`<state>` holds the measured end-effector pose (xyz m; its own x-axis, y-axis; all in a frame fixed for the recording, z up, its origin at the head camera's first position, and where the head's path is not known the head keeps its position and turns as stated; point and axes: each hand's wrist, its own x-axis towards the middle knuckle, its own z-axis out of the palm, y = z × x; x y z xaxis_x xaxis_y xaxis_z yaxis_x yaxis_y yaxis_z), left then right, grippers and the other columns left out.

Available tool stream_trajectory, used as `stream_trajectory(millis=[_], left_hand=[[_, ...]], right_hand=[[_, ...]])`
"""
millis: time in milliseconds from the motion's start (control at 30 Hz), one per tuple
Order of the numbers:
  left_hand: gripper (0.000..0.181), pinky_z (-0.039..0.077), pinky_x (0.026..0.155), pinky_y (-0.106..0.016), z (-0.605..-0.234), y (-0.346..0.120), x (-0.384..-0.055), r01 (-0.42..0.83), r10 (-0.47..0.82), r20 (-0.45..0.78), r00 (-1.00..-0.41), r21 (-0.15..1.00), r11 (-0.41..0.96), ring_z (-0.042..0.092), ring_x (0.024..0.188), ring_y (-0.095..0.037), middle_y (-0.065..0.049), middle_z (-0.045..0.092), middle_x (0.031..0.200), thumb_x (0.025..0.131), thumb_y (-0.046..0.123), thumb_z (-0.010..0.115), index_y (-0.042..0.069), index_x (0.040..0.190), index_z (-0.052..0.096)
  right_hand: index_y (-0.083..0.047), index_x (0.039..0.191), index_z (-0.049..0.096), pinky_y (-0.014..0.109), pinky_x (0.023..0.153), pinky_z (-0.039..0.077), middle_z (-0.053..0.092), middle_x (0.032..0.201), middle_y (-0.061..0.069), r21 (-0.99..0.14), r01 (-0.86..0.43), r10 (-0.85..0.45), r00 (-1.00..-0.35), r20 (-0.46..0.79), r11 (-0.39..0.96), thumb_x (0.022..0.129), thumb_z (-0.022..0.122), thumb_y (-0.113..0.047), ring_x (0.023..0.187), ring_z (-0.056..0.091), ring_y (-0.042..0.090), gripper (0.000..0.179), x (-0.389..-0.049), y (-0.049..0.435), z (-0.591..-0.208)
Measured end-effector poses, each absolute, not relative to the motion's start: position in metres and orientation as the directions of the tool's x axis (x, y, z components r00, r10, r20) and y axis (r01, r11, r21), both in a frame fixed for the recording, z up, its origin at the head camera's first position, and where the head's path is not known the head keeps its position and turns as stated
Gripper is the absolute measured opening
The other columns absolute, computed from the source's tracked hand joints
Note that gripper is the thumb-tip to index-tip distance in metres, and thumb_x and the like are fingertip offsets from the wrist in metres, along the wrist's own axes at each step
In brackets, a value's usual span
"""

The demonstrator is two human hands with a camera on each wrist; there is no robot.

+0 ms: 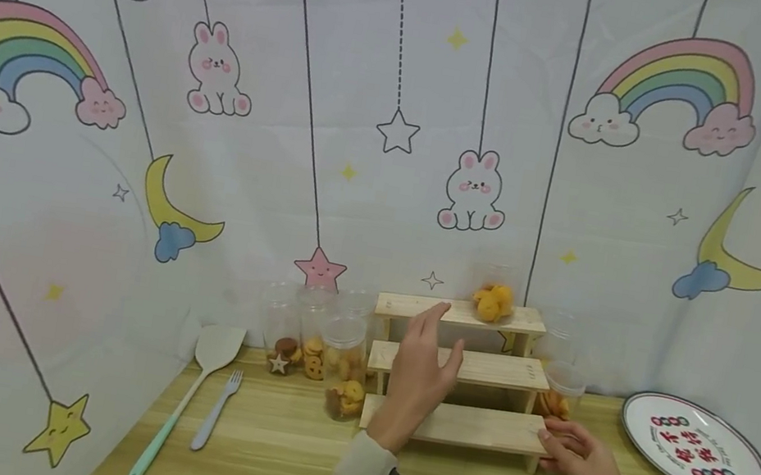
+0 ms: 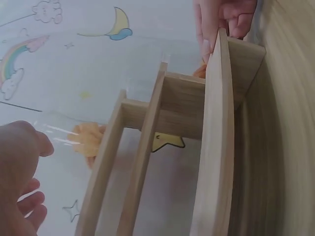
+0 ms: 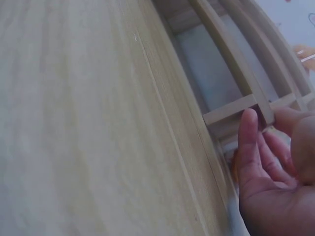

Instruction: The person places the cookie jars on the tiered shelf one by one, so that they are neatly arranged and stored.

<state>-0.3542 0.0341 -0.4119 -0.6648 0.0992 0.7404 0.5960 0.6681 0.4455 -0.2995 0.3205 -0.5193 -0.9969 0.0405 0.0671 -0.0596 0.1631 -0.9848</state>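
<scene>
A three-tier wooden shelf (image 1: 463, 425) stands on the table against the cloth backdrop. At its right end my right hand (image 1: 583, 465) grips the end of the lowest board; the right wrist view shows the fingers (image 3: 250, 142) at the board's corner. My left hand (image 1: 420, 377) is raised in front of the tiers, fingers spread and holding nothing. On the top tier stands a clear jar with yellow cookies (image 1: 492, 301). In the left wrist view this jar's cookies (image 2: 87, 140) appear beside my left hand (image 2: 19, 172), apart from it.
Several clear jars of cookies (image 1: 342, 360) stand left of the shelf. More jars (image 1: 563, 379) are partly hidden at its right. A printed plate (image 1: 694, 449) lies far right. On the left lie a spatula (image 1: 213, 352) and a fork (image 1: 217, 411).
</scene>
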Motion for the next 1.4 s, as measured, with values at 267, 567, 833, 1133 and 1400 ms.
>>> stream_trajectory(millis=[267, 567, 833, 1133, 1400], left_hand=[[0.049, 0.057, 0.11, -0.041, -0.412, -0.016, -0.339, 0.679, 0.024, 0.873, -0.487, 0.362, 0.639, 0.062, 0.135, -0.025, -0.006, 0.066, 0.142, 0.1, 0.014, 0.078, 0.007, 0.146, 0.06], [0.054, 0.056, 0.111, -0.049, -0.419, -0.079, -0.341, 0.606, -0.054, 0.854, -0.517, 0.41, 0.681, 0.061, 0.132, -0.032, -0.012, 0.066, 0.14, 0.097, 0.014, 0.082, 0.006, 0.145, 0.06], [0.071, 0.058, 0.103, -0.057, -0.451, -0.12, -0.339, 0.501, -0.156, 0.768, -0.622, 0.543, 0.674, 0.063, 0.13, -0.036, -0.017, 0.065, 0.142, 0.092, 0.027, 0.089, 0.004, 0.15, 0.056], [0.088, 0.056, 0.106, -0.058, -0.491, -0.127, -0.353, 0.437, -0.112, 0.612, -0.783, 0.668, 0.603, 0.065, 0.128, -0.043, -0.025, 0.063, 0.142, 0.089, 0.034, 0.092, 0.0, 0.155, 0.046], [0.088, 0.054, 0.107, -0.064, -0.511, -0.124, -0.352, 0.333, -0.03, 0.434, -0.9, 0.731, 0.596, 0.064, 0.131, -0.053, -0.039, 0.061, 0.144, 0.094, 0.03, 0.088, -0.007, 0.155, 0.037]], right_hand=[[0.011, 0.151, 0.05, 0.033, 0.089, 0.067, 0.075, 0.124, 0.006, -0.984, -0.07, 0.028, -0.997, 0.075, 0.166, 0.108, 0.071, -0.027, 0.102, 0.073, 0.006, 0.061, -0.3, 0.321, -0.519], [0.011, 0.151, 0.049, 0.031, 0.088, 0.066, 0.076, 0.12, 0.001, -0.983, -0.083, 0.028, -0.996, 0.089, 0.164, 0.108, 0.07, -0.027, 0.102, 0.074, 0.005, 0.061, -0.301, 0.321, -0.517], [0.012, 0.148, 0.051, 0.031, 0.087, 0.067, 0.078, 0.115, -0.003, -0.982, -0.093, 0.027, -0.995, 0.099, 0.167, 0.108, 0.07, -0.026, 0.1, 0.074, 0.005, 0.059, -0.299, 0.318, -0.517], [0.012, 0.149, 0.051, 0.032, 0.087, 0.067, 0.078, 0.116, -0.001, -0.984, -0.09, 0.03, -0.995, 0.096, 0.155, 0.107, 0.071, -0.026, 0.099, 0.075, 0.005, 0.06, -0.3, 0.319, -0.521], [0.012, 0.149, 0.051, 0.032, 0.087, 0.067, 0.078, 0.117, 0.0, -0.983, -0.087, 0.032, -0.995, 0.093, 0.159, 0.108, 0.071, -0.027, 0.1, 0.074, 0.005, 0.06, -0.301, 0.32, -0.521]])
